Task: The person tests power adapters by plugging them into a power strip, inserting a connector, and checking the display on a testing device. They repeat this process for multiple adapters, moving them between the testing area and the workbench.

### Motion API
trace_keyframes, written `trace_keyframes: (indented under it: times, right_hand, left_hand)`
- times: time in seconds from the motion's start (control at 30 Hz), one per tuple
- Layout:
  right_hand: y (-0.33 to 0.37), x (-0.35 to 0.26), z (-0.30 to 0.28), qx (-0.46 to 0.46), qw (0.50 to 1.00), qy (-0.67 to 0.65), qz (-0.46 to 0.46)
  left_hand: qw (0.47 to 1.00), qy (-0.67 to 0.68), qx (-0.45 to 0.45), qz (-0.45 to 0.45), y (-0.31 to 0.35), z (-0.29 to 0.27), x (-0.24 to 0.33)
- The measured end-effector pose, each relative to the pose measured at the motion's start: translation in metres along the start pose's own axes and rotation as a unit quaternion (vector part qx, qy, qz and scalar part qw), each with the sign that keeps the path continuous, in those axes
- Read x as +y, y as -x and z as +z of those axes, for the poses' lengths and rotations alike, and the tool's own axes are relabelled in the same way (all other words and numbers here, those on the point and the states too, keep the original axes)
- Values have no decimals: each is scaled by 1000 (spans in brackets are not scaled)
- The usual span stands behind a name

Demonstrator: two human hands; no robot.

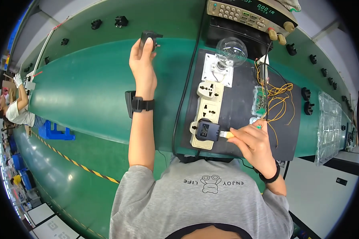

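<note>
My left hand (143,59) is raised over the far left part of the green bench, closed round a black plug adapter (148,36) whose pins point right. My right hand (256,145) pinches a USB plug (228,134) with a yellowish grip. Its metal end meets the side of another black power adapter (207,130); how deep it sits I cannot tell. That adapter is seated in the near end of a cream power strip (208,108). A white round adapter (207,90) sits farther up the strip.
Beyond the strip, a clear glass bulb (231,51) stands on a white socket plate. A circuit board (260,101) with tangled yellow wires (282,97) lies right. A bench power supply (249,18) is at the back. Several black adapters (308,107) line the bench; another person (18,111) works far left.
</note>
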State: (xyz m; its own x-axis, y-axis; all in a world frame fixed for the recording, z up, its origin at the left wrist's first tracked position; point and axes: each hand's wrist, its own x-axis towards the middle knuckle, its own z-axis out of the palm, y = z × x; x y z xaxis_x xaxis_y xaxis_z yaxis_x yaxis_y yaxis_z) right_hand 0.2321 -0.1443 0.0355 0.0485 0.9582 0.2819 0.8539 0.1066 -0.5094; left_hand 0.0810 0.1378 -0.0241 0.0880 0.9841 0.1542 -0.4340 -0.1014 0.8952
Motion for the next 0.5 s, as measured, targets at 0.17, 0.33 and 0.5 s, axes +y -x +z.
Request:
trace_keyframes:
  times: [0.17, 0.33, 0.5]
  right_hand:
    - [3, 0, 1, 14, 1000, -6, 4]
    - [3, 2, 4, -2, 1000, -26, 0]
    - [-2, -6, 6, 14, 999, 24, -17]
  left_hand:
    - [988, -150, 36, 17, -6, -10, -35]
    - [941, -335, 6, 57, -16, -7, -51]
    - [898, -397, 39, 185, -42, 5, -66]
